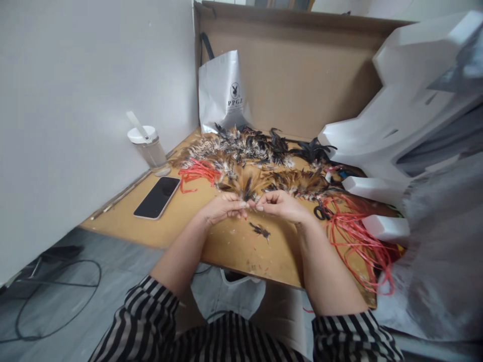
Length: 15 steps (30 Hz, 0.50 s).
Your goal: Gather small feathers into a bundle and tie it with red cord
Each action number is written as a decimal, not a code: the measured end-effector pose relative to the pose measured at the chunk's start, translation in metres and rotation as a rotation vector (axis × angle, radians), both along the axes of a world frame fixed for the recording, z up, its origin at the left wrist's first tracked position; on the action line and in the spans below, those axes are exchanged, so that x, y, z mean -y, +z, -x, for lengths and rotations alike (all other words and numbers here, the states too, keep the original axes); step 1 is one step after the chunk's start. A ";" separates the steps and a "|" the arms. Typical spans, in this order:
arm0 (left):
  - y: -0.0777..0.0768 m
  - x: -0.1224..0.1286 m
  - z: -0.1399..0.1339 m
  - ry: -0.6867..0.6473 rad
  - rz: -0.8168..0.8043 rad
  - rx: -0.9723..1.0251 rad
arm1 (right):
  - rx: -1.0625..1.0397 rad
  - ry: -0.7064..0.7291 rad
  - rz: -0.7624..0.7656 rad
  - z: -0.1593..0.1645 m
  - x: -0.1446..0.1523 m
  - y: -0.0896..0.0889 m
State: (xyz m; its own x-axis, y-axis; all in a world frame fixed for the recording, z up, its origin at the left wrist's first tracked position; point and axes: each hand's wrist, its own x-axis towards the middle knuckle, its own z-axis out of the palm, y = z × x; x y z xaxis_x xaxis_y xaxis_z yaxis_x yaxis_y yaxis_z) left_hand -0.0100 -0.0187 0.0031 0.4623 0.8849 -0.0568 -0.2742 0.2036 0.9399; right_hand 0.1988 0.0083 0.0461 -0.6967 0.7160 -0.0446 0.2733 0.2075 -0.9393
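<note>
Near the table's front edge, my left hand [226, 207] is closed in a pinch at the base of a fanned bunch of brown feathers [246, 182]. Thumb and fingers of my right hand [281, 205] are also pressed together, almost touching the left fingertips. What the right fingers pinch is too small to make out. A bit of red shows below the left fingertips. Just in front of both hands lies a small dark feather tuft [261, 231]. Behind them are more brown feather bunches [298, 182] and a heap of mottled feathers [234, 146].
Red plastic strips [198, 172] lie at left, and a larger tangle of red strips [352, 231] at right beside black-handled scissors [320, 211]. A phone [157, 197] and a lidded cup [149, 146] are on the left. White foam pieces [385, 227] and a silver bag [221, 93] border the table [226, 246].
</note>
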 end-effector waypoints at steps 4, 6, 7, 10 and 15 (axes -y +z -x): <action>0.000 0.000 -0.001 -0.022 0.038 0.029 | -0.045 -0.009 -0.033 0.001 -0.001 0.000; 0.000 -0.001 0.000 0.049 0.073 0.100 | -0.098 -0.090 -0.039 -0.002 -0.002 0.000; 0.000 -0.002 0.001 0.080 0.087 0.134 | -0.121 -0.132 -0.036 -0.004 -0.003 0.001; -0.002 -0.006 0.004 0.127 0.100 0.186 | -0.166 -0.225 -0.022 -0.010 -0.006 0.000; -0.003 -0.010 0.012 0.212 0.071 0.258 | -0.271 -0.341 -0.015 -0.024 -0.013 -0.003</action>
